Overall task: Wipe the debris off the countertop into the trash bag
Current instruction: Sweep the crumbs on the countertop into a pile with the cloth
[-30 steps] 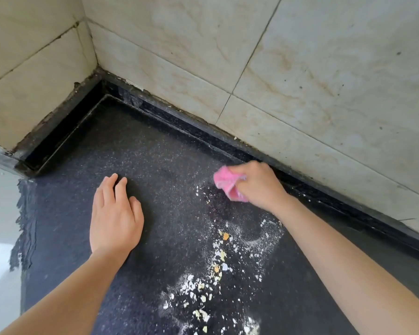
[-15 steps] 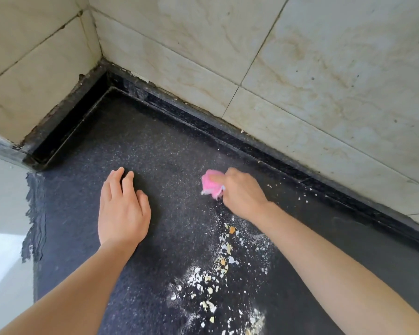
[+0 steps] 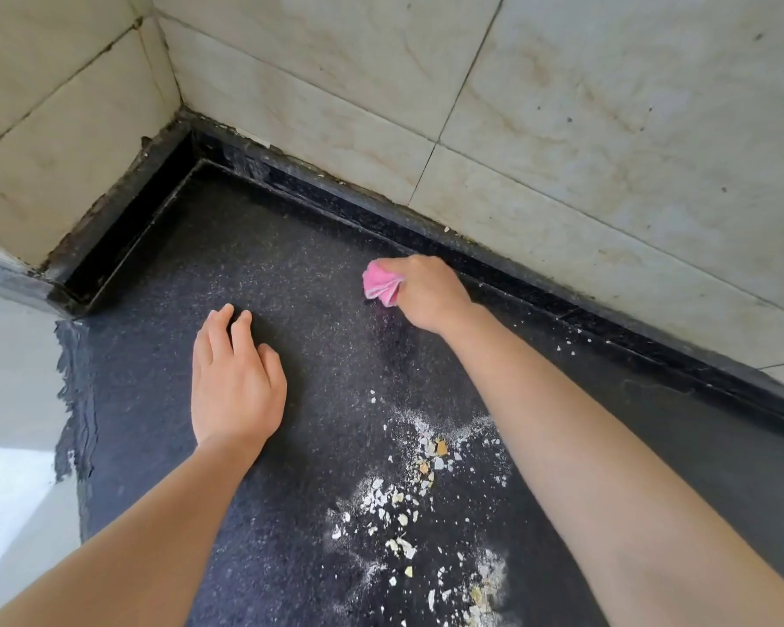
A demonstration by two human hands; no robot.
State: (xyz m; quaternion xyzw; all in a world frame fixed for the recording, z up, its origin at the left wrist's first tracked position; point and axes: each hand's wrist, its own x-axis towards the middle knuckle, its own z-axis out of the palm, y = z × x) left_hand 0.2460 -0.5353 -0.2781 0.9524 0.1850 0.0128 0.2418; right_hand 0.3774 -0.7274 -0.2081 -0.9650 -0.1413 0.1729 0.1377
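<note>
My right hand (image 3: 426,294) grips a bunched pink cloth (image 3: 381,287) and holds it down on the dark speckled countertop (image 3: 200,273), close to the raised back edge. My left hand (image 3: 234,382) rests flat on the counter with fingers straight, to the left of the cloth. White and yellowish debris (image 3: 408,495), crumbs and powder, lies in a trail between my forearms and runs toward the bottom of the view. A few white crumbs (image 3: 569,343) sit near the back edge, right of my right arm. No trash bag is in view.
Stained beige wall tiles (image 3: 585,142) rise behind and to the left, meeting in a corner (image 3: 186,115). A black raised ledge (image 3: 539,305) runs along the wall. The counter's ragged left edge (image 3: 75,400) drops to a pale surface below.
My right hand with the pink cloth swept left and toward me, then moved back up near the back ledge. The left hand stayed flat in place.
</note>
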